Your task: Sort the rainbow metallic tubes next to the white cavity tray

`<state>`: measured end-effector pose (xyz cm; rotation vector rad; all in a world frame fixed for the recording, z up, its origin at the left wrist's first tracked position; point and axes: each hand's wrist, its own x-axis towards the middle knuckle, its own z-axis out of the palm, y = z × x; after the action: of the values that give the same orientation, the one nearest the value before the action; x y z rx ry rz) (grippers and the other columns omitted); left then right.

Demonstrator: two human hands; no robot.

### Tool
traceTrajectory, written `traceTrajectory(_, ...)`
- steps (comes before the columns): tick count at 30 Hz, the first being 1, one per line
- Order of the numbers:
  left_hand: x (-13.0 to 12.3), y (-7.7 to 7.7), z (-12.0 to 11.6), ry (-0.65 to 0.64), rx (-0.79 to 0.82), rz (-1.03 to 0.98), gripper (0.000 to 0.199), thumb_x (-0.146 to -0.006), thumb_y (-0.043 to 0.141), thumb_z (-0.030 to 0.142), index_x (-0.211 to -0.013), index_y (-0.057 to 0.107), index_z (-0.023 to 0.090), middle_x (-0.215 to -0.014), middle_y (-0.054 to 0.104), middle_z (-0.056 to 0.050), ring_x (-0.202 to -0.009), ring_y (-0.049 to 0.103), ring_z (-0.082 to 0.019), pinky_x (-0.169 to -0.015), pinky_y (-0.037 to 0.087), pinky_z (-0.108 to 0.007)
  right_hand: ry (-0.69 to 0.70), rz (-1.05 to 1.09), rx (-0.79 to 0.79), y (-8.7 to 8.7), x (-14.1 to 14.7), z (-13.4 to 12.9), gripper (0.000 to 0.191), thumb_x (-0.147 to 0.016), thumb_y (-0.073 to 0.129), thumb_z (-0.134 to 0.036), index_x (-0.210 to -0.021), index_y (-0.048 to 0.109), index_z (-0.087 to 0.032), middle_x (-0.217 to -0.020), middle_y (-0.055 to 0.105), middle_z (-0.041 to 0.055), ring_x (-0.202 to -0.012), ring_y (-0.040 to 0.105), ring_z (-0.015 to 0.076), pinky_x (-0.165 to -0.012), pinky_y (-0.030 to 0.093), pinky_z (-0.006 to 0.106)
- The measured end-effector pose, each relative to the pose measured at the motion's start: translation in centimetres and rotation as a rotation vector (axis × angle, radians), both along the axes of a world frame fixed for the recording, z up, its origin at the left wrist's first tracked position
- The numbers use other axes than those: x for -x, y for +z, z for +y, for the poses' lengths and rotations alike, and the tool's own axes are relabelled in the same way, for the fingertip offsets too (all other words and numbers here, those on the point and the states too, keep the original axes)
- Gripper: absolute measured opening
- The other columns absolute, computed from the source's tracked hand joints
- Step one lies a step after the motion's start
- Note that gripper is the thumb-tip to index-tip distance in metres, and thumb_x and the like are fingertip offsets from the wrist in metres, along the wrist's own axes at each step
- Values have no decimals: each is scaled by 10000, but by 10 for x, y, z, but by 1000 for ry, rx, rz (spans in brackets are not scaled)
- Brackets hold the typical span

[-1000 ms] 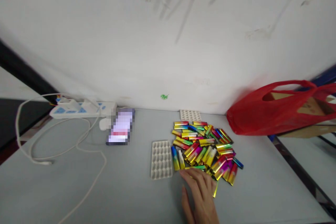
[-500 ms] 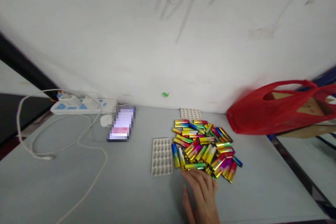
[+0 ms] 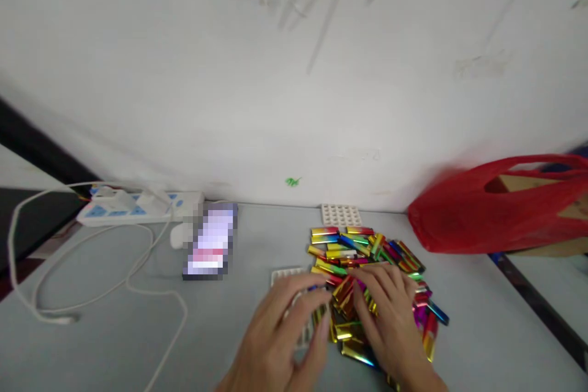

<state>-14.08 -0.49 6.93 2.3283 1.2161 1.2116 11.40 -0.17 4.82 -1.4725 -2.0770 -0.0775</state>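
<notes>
Lighters [image 3: 362, 257] now lie under both my hands: my left hand [image 3: 280, 334] has come in over the white tray [image 3: 287, 274], fingers spread and loose, and my right hand [image 3: 390, 318] has slid farther onto the pile, grasping nothing I can tell.

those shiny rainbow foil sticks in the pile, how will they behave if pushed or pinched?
The foil sticks look flat-sided, so they would probably slide rather than roll. Their glossy wrap suggests a slippery pinch. They lie loosely overlapped under the left hand and right hand, so a push likely shifts several together.

Phone [image 3: 209, 245] lies left of the lighters [image 3: 367, 257], bag [image 3: 482, 214] right.
</notes>
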Motion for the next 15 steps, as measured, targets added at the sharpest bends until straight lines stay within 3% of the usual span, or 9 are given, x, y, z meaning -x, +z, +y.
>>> traceTrajectory(4,-3,-18,57,55,-9,-47,220,-1110,554,164,-1237,725,218,-1224,771,-100,-1141,743,-246,-1021,614,-382,-54,-82,62,4,0,38,185,-1093,604,-222,-1237,714,-259,-1128,711,85,-1097,593,324,-937,385,494)
traceTrajectory(6,1,-29,66,130,-11,-71,218,-1105,551,151,-1240,703,227,-1191,767,-86,-1123,733,-244,-1005,598,-383,-60,-120,96,1,2,53,161,-1063,668,-236,-1208,735,-258,-1135,694,98,-1106,585,344,-921,389,495)
traceTrajectory(9,6,-43,63,145,-12,-65,216,-1095,562,127,-1232,692,232,-1145,755,-68,-1076,719,-237,-973,574,-372,-26,-111,144,2,5,67,178,-1022,733,-206,-1186,756,-273,-1180,686,106,-1125,585,356,-912,407,496)
traceTrajectory(12,6,-48,58,118,-2,-48,215,-1090,568,118,-1225,688,234,-1126,753,-60,-1054,710,-237,-965,557,-370,9,6,89,23,6,59,183,-1048,705,-200,-1192,758,-300,-1139,700,83,-1107,609,338,-889,427,484)
traceTrajectory(15,5,-48,58,123,4,-49,216,-1087,570,117,-1218,686,244,-1118,758,-53,-1054,712,-240,-965,555,-367,4,177,-75,58,0,23,273,-1086,669,-246,-1348,714,-305,-1121,732,78,-1090,652,312,-912,492,498)
